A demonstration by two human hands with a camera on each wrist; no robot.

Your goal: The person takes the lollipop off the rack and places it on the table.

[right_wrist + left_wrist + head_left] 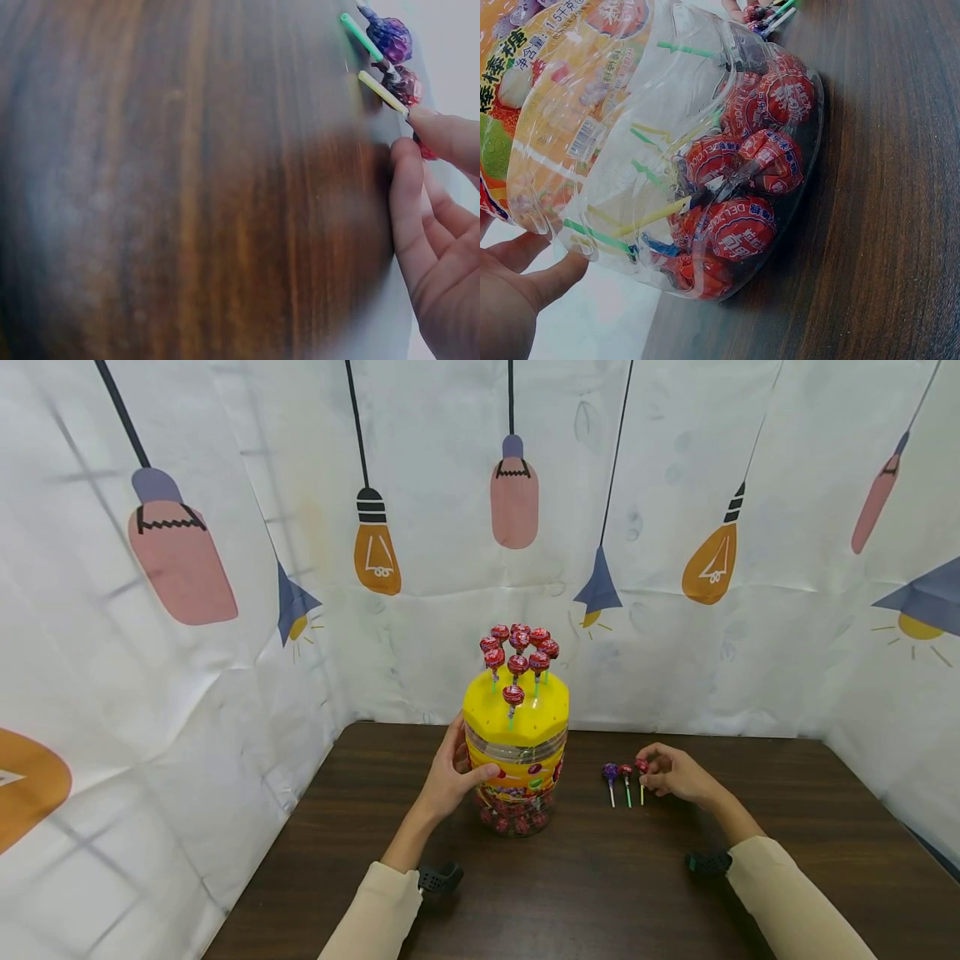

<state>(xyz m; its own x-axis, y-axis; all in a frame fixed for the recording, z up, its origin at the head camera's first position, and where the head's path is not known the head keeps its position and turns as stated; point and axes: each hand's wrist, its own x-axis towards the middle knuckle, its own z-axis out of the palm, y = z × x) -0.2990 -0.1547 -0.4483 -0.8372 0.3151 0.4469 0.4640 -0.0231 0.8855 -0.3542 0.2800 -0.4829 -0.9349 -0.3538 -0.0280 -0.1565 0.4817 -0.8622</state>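
A clear plastic candy jar (517,817) with a yellow lid (487,717) stands upright on the table. My left hand (448,777) holds the jar's left side, thumb across the front. Several red-wrapped lollipops (518,665) stand upright on the lid, sticks down. More red lollipops (742,229) lie inside at the jar's bottom. To the right of the jar, my right hand (675,774) pinches a red lollipop with a yellow stick (382,92). Beside it lie a red lollipop with a green stick (626,770) and a purple lollipop with a white stick (611,772).
The dark wooden table (570,893) carries the jar and the lollipops. White cloth (450,652) printed with hanging lamps surrounds its back and sides. A black band (440,878) sits at the left wrist, another black band (708,862) at the right.
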